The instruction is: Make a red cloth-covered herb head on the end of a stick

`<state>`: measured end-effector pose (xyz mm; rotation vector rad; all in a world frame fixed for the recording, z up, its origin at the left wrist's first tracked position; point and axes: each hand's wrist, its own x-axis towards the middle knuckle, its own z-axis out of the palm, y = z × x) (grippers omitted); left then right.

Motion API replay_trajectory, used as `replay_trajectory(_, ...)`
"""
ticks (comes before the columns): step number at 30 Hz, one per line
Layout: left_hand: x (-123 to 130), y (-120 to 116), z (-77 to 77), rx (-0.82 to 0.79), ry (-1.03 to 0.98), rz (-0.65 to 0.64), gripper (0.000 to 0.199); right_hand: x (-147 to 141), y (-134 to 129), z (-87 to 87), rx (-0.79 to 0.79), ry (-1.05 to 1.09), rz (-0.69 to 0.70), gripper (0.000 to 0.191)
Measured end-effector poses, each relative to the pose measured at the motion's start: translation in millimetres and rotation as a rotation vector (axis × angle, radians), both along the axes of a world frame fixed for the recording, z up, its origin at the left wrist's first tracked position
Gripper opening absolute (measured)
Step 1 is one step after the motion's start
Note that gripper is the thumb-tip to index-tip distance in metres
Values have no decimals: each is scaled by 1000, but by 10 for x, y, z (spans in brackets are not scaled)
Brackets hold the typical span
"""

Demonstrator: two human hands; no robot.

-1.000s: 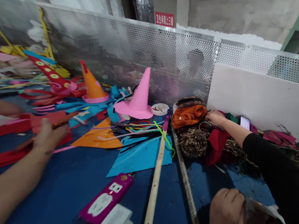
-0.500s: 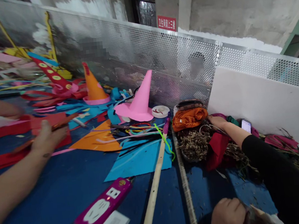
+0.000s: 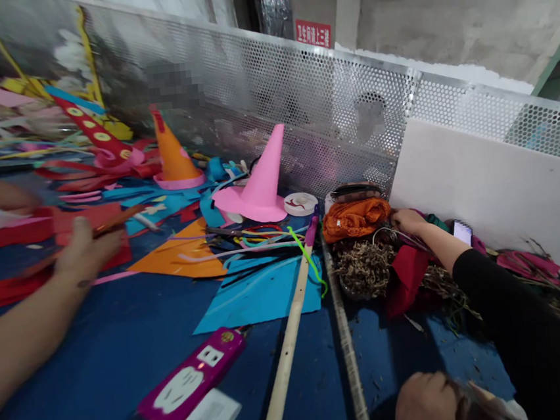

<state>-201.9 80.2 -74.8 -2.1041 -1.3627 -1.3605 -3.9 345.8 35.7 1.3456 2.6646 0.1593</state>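
Observation:
My right hand [image 3: 408, 222], in a black sleeve [image 3: 523, 318], reaches into a pile of craft material on the right. Its fingers are curled at a thin pale wire loop [image 3: 386, 231]; what they grip is partly hidden. Around it lie a bunched orange cloth [image 3: 355, 218], a bowl of dried brown plant bits [image 3: 365, 269] and a red piece of cloth or felt [image 3: 409, 270]. At the bottom edge my left hand [image 3: 422, 404] is closed on a glossy dark brown thing [image 3: 470, 406], mostly cut off by the frame.
A co-worker's hand [image 3: 83, 252] holds orange-handled scissors [image 3: 117, 220] at red sheet [image 3: 67, 234]. A wooden stick [image 3: 291, 328], purple power strip [image 3: 192, 377], white charger [image 3: 208, 418] and pink cone hat [image 3: 262, 185] lie left. Behind stand a perforated metal screen [image 3: 247, 74] and white board [image 3: 481, 197].
The view has shifted slightly. My right hand has drawn a little away from the orange cloth and its fingers are more curled. My left hand stays closed in nearly the same place.

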Motion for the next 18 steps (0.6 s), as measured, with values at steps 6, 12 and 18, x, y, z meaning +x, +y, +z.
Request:
replay_trajectory(6,56,-11,29,-7,-13,-40,70,58,11,-10,-4,45,-42,21)
replay_trajectory(12,-11,-17,46,-17,54,-34,73,-9,-101,-27,-21,57,33,34)
replay_trajectory(18,-253,13,48,-36,-16,9,61,-101,-156,-90,-38,13,94,37)
